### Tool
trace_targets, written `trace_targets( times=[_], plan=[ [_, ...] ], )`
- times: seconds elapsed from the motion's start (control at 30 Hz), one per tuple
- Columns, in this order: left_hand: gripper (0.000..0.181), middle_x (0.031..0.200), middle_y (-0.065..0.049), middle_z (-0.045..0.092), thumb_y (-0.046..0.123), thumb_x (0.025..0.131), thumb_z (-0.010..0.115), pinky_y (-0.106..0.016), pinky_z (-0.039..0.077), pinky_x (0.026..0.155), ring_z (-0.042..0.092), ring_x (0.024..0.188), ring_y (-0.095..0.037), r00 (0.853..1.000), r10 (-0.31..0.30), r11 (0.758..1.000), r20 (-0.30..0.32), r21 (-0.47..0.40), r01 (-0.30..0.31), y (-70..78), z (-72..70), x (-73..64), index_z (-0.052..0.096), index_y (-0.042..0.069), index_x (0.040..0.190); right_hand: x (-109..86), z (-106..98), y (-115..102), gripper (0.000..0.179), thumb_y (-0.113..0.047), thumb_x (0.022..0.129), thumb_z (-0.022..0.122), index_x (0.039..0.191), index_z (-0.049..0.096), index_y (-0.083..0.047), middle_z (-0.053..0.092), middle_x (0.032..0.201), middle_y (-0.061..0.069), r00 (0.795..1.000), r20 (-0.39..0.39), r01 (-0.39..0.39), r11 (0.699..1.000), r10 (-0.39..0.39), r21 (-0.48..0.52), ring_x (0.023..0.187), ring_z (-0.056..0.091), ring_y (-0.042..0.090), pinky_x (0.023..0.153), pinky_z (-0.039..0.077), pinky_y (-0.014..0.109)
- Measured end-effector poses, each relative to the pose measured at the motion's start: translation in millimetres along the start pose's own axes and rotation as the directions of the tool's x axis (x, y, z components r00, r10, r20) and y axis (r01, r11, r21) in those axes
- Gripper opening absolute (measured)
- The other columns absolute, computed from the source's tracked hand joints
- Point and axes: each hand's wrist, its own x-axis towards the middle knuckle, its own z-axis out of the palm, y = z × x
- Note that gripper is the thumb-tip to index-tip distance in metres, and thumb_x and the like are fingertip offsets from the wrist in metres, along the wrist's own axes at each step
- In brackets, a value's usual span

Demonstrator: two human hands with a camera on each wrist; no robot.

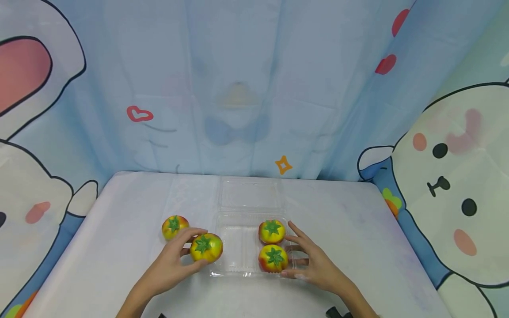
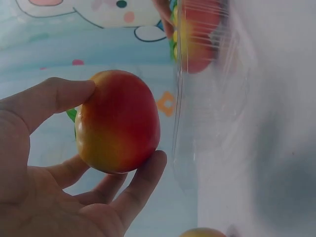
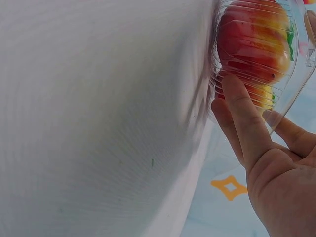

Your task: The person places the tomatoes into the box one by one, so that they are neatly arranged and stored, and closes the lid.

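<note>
My left hand (image 1: 171, 263) pinches a yellow-red tomato (image 1: 206, 248) with a green leafy top between thumb and fingers, above the left edge of a clear plastic clamshell box (image 1: 238, 234). In the left wrist view, that tomato (image 2: 118, 123) shows its red underside. Two more tomatoes stand in the right half of the box, the far one (image 1: 272, 232) behind the near one (image 1: 273, 258). At the box's right side, my right hand (image 1: 314, 263) touches the clear wall with extended fingers (image 3: 247, 118); it holds no tomato.
Another tomato (image 1: 174, 226) lies on the white tablecloth (image 1: 135, 212), left of the box and behind my left hand. The box's lid (image 1: 250, 194) is folded back towards the far table edge. A blue cartoon curtain (image 1: 238, 132) hangs behind the table.
</note>
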Motion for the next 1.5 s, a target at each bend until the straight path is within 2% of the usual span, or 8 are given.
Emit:
trace_targets(
  times=[0.1,0.33,0.63,0.77,0.97,1.2,1.5],
  plan=[
    [0.06,0.141,0.003,0.061,0.027,0.087,0.088,-0.035,0.06,0.101,0.056,0.125,-0.023,1.0,0.005,1.0,0.027,0.002,-0.005,1.9,3.6,3.4,0.06,0.026,0.14,0.1,1,0,0.091,-0.035,0.077,0.095,0.154,0.051,-0.014,0.009,0.181,0.005,1.0,0.002,-0.008,1.0,0.008,-0.002,0.136,0.059,0.044,0.091,0.065,0.032],
    [0.057,0.139,-0.001,0.061,0.031,0.089,0.086,-0.038,0.062,0.099,0.056,0.123,-0.024,0.996,0.056,0.998,0.07,0.012,-0.057,3.6,8.8,7.8,0.06,0.027,0.139,-0.7,0,-1,0.091,-0.035,0.077,0.096,0.154,0.052,-0.014,0.009,0.181,0.004,1.0,-0.001,-0.012,1.0,0.012,0.003,0.136,0.059,0.044,0.092,0.065,0.032],
    [0.058,0.14,-0.002,0.061,0.031,0.09,0.085,-0.047,0.06,0.104,0.056,0.125,-0.023,0.99,0.056,0.998,0.131,0.02,-0.06,7.1,18.0,16.4,0.059,0.025,0.142,-1.4,0,-1,0.091,-0.035,0.078,0.095,0.155,0.051,-0.013,0.009,0.181,0.005,1.0,0.001,0.0,1.0,0.0,-0.003,0.137,0.058,0.045,0.092,0.065,0.033],
    [0.058,0.14,-0.002,0.061,0.029,0.09,0.085,-0.047,0.06,0.105,0.057,0.126,-0.023,0.987,0.055,0.998,0.151,0.026,-0.059,8.5,22.3,20.8,0.059,0.024,0.141,-1.3,0,-1,0.091,-0.035,0.078,0.095,0.155,0.051,-0.013,0.009,0.181,0.006,1.0,0.002,0.002,1.0,-0.002,-0.009,0.136,0.059,0.045,0.092,0.065,0.033],
    [0.058,0.139,-0.003,0.061,0.025,0.089,0.084,-0.046,0.06,0.105,0.06,0.127,-0.022,0.982,0.087,0.995,0.166,0.042,-0.095,10.1,26.7,27.7,0.059,0.022,0.141,-1.2,1,-1,0.09,-0.034,0.078,0.095,0.154,0.052,-0.014,0.01,0.181,0.005,1.0,-0.001,0.005,1.0,-0.005,-0.02,0.136,0.059,0.045,0.091,0.065,0.032],
    [0.059,0.138,-0.001,0.061,0.027,0.09,0.084,-0.044,0.058,0.108,0.061,0.123,-0.02,0.972,0.105,0.992,0.212,0.05,-0.118,10.4,30.5,32.4,0.058,0.017,0.143,-0.8,0,-1,0.09,-0.035,0.078,0.095,0.154,0.052,-0.015,0.01,0.181,0.004,1.0,-0.006,0.0,1.0,0.0,-0.027,0.136,0.059,0.044,0.091,0.065,0.033],
    [0.058,0.137,0.006,0.06,0.03,0.09,0.084,-0.041,0.056,0.108,0.061,0.121,-0.016,0.967,0.099,0.986,0.235,0.109,-0.127,10.2,40.6,35.1,0.058,0.022,0.141,-2.3,1,-1,0.09,-0.034,0.078,0.095,0.154,0.052,-0.014,0.009,0.181,0.005,1.0,-0.002,-0.004,1.0,0.004,-0.015,0.136,0.059,0.045,0.092,0.065,0.032]
  ],
)
